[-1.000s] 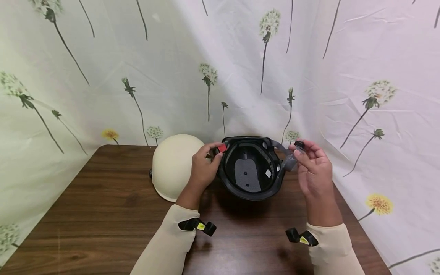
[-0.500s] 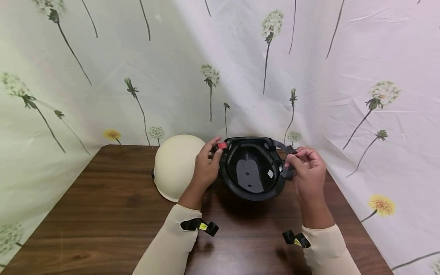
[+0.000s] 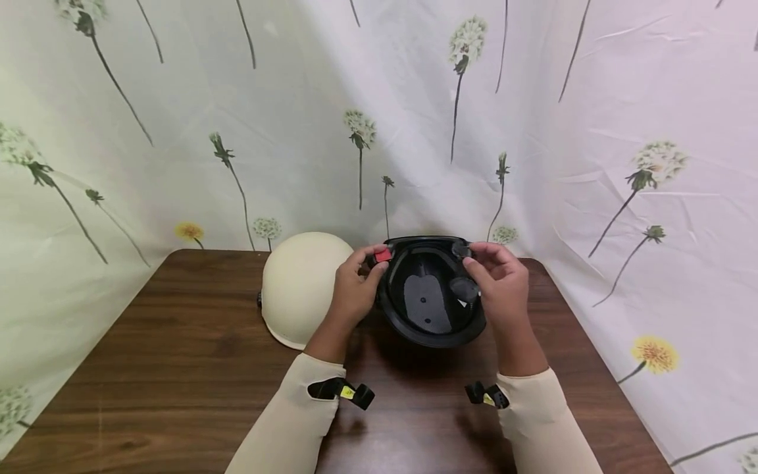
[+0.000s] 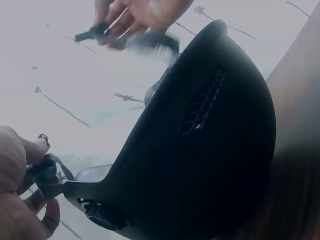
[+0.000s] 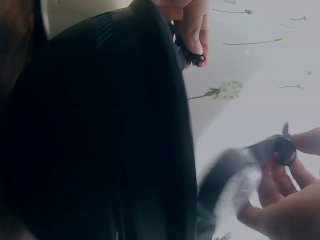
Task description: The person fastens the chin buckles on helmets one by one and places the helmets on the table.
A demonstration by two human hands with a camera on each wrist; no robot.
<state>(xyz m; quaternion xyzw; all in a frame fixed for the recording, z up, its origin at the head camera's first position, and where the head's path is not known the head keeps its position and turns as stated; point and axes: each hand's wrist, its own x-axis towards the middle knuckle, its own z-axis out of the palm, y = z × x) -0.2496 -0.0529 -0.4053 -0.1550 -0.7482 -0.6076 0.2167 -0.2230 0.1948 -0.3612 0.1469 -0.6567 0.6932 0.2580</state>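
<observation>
A black helmet (image 3: 435, 332) lies upside down on the table, its padded inside facing up. At its left edge my left hand (image 3: 353, 280) pinches the red buckle piece (image 3: 383, 255) of the chin strap between thumb and fingers. My right hand (image 3: 503, 280) pinches the dark buckle piece (image 3: 460, 250) on the other strap end, over the helmet's right side. In the right wrist view that grey strap (image 5: 220, 172) curves from the rim to the fingers, blurred. The left wrist view shows a round knob (image 4: 102, 215) on the shell. The two buckle pieces are apart.
A cream helmet (image 3: 304, 289) sits dome up on the brown wooden table (image 3: 195, 368), just left of the black one and close to my left hand. Behind the table hangs a white sheet (image 3: 284, 125) with dandelion prints.
My right hand has moved left with its buckle piece, from beyond the helmet's right side to over its opening. My left hand stays almost still with the red buckle piece.
</observation>
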